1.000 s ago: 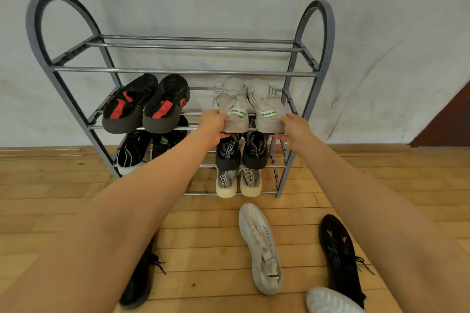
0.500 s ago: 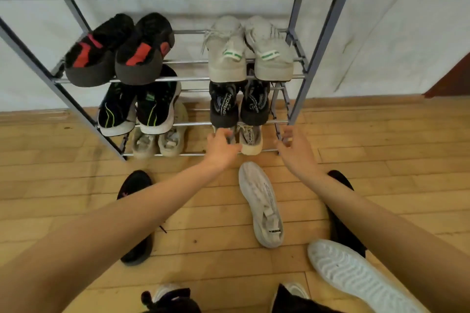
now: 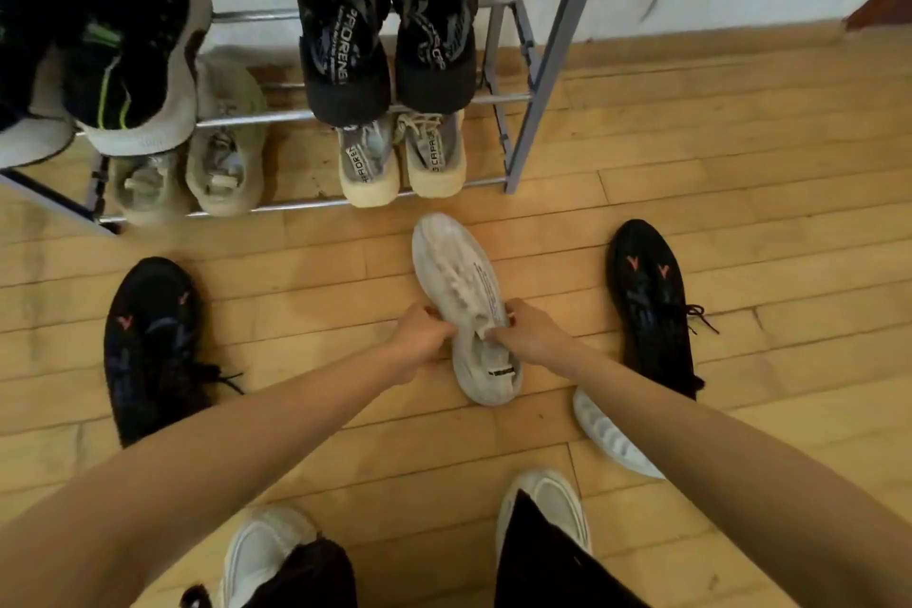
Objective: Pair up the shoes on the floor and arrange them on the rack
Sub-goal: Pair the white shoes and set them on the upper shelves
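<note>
Your left hand (image 3: pixel 422 336) curls closed on the near side of the white shoe (image 3: pixel 466 306) at mid-length; your right hand (image 3: pixel 530 336) pinches the tongue and far edge of the same shoe. Shoe is pale knit, ribbed, with printed text along one side, lying on the plank floor (image 3: pixel 740 173) toe away from your hands. Second white shoe (image 3: pixel 612 442), sole up, just below your right forearm. Black shoes (image 3: pixel 148 351) and (image 3: pixel 651 306) flank your hands. Metal-rod rack (image 3: pixel 548 64) stands beyond your fingertips, loaded.

Glossy wood floor (image 3: pixel 691 153); seemingly metal rack (image 3: pixel 543 79)
</note>
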### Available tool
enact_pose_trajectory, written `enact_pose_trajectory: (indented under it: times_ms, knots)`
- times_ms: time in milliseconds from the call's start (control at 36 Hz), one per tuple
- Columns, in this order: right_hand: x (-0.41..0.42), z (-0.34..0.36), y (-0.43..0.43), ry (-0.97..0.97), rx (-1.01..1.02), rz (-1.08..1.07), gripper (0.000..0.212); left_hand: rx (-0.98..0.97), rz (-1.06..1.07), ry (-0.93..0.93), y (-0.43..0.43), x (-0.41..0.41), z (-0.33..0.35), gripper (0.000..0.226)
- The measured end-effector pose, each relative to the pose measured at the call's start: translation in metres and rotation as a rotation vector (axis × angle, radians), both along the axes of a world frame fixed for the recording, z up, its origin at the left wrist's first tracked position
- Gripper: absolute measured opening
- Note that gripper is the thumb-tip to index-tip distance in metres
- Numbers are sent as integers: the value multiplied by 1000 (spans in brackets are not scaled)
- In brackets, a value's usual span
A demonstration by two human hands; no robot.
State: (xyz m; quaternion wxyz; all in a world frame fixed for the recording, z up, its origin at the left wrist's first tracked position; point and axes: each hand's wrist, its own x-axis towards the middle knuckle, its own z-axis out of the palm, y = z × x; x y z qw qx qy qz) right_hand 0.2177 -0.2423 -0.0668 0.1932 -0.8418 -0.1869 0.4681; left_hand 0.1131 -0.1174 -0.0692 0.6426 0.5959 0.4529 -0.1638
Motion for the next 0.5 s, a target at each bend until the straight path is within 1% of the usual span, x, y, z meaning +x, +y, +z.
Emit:
enact_pose_trajectory:
  times_ms: [56, 111, 167, 222, 278, 333, 389, 417, 500]
  knots:
    - [-2, -2, -1, -18, 30, -37, 52, -56, 48, -40, -8, 3, -3, 42]
    - [0, -1, -6, -10, 54, -70, 44, -36, 65, -65, -13, 4, -6, 43]
    - [2, 1, -17, 113, 100, -187, 38, -42, 85, -77, -14, 3, -8, 38]
    - [7, 5, -30, 259, 136, -302, 36, -53, 78, -96, -15, 3, -11, 43]
    - [15, 10, -47, 229, 128, -304, 33, -39, 54, -116, -19, 5, -14, 52]
    - [26, 15, -68, 73, 75, -219, 33, 3, 16, -143, -24, 7, -14, 53]
    - [36, 19, -90, -66, -62, -32, 41, 28, -26, -146, -27, 9, -14, 50]
    - [39, 20, -100, -82, -153, 87, 48, 26, -43, -141, -28, 10, -15, 50]
    - [34, 22, -113, -42, -424, 422, 70, 25, -85, -103, -29, 10, -16, 54]
